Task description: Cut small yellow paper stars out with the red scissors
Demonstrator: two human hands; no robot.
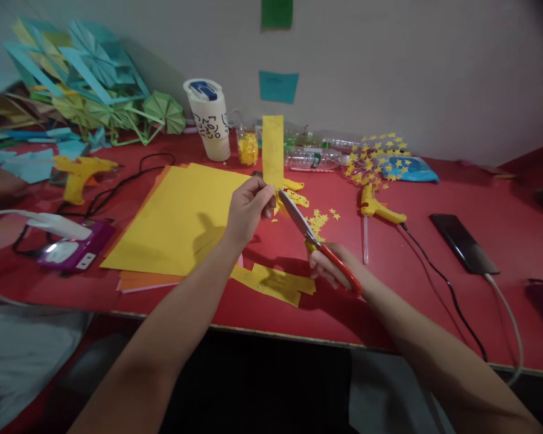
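Note:
My left hand (250, 208) is closed on the lower end of an upright yellow paper strip (273, 147). The red-handled scissors (339, 268) are in my right hand (330, 265), their blades pointing up and left, with the tips at the strip's lower end beside my left fingertips. Small yellow paper stars (317, 223) and cut scraps (295, 198) lie behind the blades. More yellow strips (276, 283) rest on the red table (262, 318) below my hands. Large yellow sheets (172, 223) are stacked over orange ones to the left.
Behind stand a white cup (212, 129), a container of yellow pieces (247, 149) and lying plastic bottles (314, 158). Glue guns (382, 211) (84, 175), a phone (464, 241), a purple power strip (79, 247) and cables lie around. Another person's hand (0, 181) shows at left.

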